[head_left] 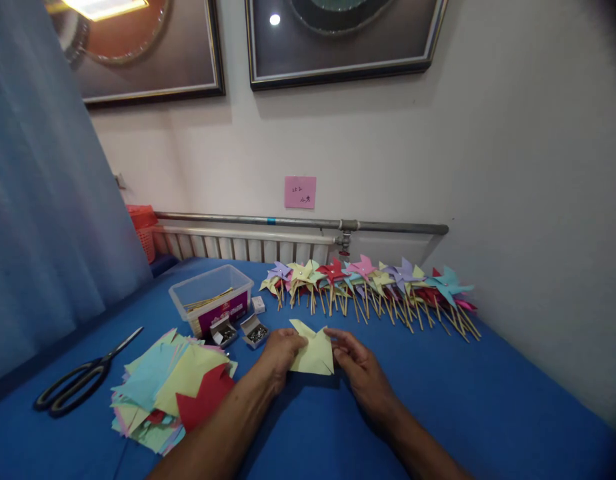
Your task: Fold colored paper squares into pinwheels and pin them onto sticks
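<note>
Both hands pinch a yellow paper square [314, 352] low over the blue table [488, 400]: the left hand [281, 353] grips its left edge with fingers curled, the right hand [355, 360] holds its right edge, fingertips pressed on the sheet, whose top corners are already folded up. The sheet sits at the centre of the table, just in front of the person. A firm tug from either side could tear the thin paper along its cuts, or a loosened pinch could let the folded corners spring flat. At 10 o'clock of the hands, two small open boxes of pins [248, 331] lie near; a careless sweep of the left forearm could tip them and scatter the pins. At 8 o'clock a loose stack of coloured sheets [173, 393] touches that forearm and could slide. Scissors [83, 380] lie at 9 o'clock, well apart. A clear tub [211, 300] stands at 11 o'clock, and finished pinwheels [373, 287] line the wall from 12 to 2 o'clock.
</note>
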Available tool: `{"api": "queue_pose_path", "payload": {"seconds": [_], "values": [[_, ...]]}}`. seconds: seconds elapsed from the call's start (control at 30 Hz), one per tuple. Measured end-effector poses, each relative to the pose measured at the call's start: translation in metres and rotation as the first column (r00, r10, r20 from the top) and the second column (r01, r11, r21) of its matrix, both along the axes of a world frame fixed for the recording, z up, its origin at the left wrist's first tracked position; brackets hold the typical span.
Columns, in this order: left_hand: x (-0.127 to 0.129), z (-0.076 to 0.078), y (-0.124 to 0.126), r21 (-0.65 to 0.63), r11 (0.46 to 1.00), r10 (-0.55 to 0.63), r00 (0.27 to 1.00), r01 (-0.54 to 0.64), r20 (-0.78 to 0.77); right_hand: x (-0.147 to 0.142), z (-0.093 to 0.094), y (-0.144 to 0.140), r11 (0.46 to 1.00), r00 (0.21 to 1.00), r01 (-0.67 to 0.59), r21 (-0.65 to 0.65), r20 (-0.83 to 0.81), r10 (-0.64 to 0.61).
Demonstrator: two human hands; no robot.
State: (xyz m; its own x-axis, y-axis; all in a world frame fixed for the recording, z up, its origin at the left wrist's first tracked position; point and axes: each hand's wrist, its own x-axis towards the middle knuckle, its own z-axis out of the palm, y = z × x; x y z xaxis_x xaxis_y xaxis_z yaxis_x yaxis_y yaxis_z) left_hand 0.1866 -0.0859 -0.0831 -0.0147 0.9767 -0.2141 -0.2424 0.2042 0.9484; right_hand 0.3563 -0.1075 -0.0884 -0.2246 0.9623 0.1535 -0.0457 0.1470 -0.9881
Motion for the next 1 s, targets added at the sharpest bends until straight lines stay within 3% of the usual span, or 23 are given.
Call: {"api": "queue_pose_path", "payload": {"seconds": [0.3,0.57,1.0], "values": [[0.0,0.009,-0.004,-0.013,1.0,-0.016,0.999,0.015,-0.049,0.005,0.011,-0.007,0.997,0.981,-0.056,0.062,0.191,0.043],[0.001,0.004,-0.002,-0.009,1.0,-0.006,0.994,0.005,-0.107,0.009,0.014,-0.008,0.954,0.914,-0.112,0.277,0.405,-0.01],[0.01,-0.012,-0.001,0.037,0.998,-0.052,0.986,0.058,-0.159,0.004,0.002,-0.003,0.988,0.949,0.002,0.153,0.31,-0.05]]}}
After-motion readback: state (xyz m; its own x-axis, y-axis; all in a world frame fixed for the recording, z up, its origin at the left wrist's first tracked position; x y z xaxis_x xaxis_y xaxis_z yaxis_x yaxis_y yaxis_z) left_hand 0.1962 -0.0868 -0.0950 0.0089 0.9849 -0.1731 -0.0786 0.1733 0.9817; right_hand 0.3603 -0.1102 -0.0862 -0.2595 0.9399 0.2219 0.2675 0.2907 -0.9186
